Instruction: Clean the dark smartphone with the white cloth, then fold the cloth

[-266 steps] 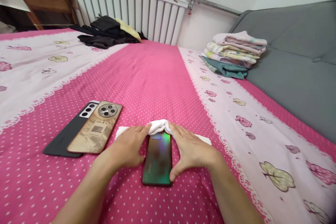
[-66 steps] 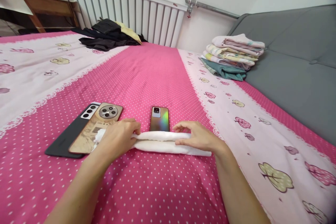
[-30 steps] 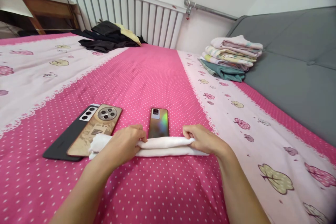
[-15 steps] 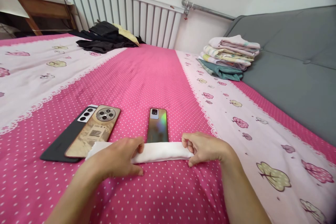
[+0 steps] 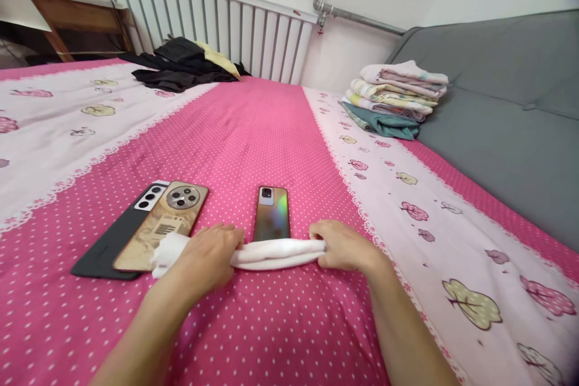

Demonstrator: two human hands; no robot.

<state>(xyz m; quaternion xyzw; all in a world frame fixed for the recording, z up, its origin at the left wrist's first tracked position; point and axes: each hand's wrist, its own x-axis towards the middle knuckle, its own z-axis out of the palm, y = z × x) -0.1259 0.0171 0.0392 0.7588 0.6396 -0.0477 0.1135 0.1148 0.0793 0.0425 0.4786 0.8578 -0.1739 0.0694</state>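
Observation:
A long, narrow folded white cloth is stretched between my two hands, just above or on the pink dotted bedspread. My left hand is closed round it toward its left end, and a loose bunched end sticks out past the wrist. My right hand pinches the right end. Just beyond the cloth lies a phone, back up, its lower edge covered by the cloth. Left of it, a gold phone with a round camera ring rests partly on a dark grey phone. The cloth's left end overlaps the gold phone's lower edge.
Folded clothes are stacked by the grey headboard. A heap of dark clothes lies at the bed's far edge, before a white radiator. A wooden desk stands at the far left.
Both hands have closed more firmly on the cloth and shifted slightly away from me. The cloth has lifted a little and now looks creased lengthwise, with its left end bunched.

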